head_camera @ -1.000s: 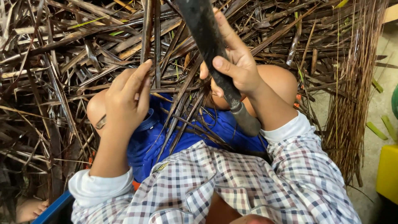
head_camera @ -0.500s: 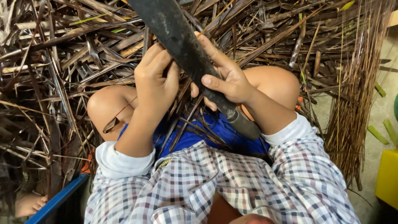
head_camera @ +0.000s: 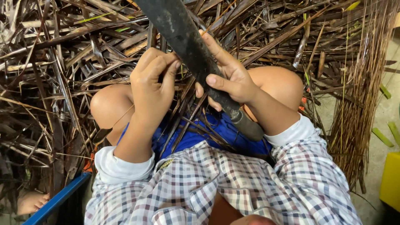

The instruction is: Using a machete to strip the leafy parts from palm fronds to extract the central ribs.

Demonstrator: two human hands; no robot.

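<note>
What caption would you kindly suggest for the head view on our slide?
Right hand grips a dark blade; left hand pinches dry leaf strips.

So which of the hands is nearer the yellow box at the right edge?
Right. The right hand grips the dark blade near centre, closer to the yellow box; the left hand pinches dry leaf strips further left.

- big knife [head_camera: 183, 37]: dull black blade, grey handle
- dried leaf strips [head_camera: 62, 62]: brown, a few green
- shirt [head_camera: 225, 187]: white, red and navy check, white cuffs
- shorts [head_camera: 196, 133]: bright blue
- box [head_camera: 391, 179]: yellow
</note>
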